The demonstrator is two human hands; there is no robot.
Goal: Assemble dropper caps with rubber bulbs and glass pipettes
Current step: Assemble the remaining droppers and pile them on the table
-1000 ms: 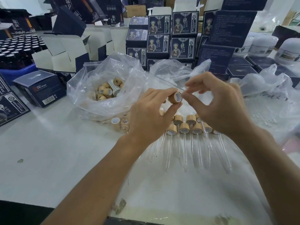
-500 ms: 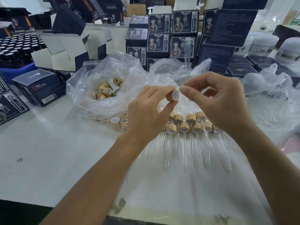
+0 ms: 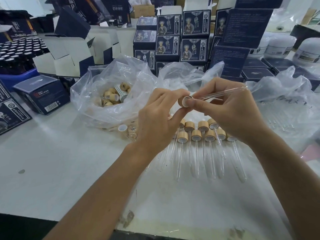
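My left hand (image 3: 161, 116) pinches a bamboo-coloured dropper cap (image 3: 183, 102) with its white inside facing me. My right hand (image 3: 230, 111) holds a clear glass pipette (image 3: 223, 92), which lies nearly level, its near end at the cap's opening and its tip pointing right. Both hands hover above the table (image 3: 52, 170). Below them lie several assembled droppers (image 3: 196, 135) in two rows, caps away from me and glass tubes pointing toward me.
A clear plastic bag (image 3: 97, 94) at centre left holds loose caps (image 3: 112, 97). Another bag (image 3: 285, 108) at right holds glass pipettes. Dark blue printed boxes (image 3: 181, 40) are stacked behind; open cartons, dark bottles and white jars (image 3: 280, 47) stand around.
The pipette in my right hand has swung down from upright to nearly level, and its end has come to the cap's opening. My left hand has kept the cap in place.
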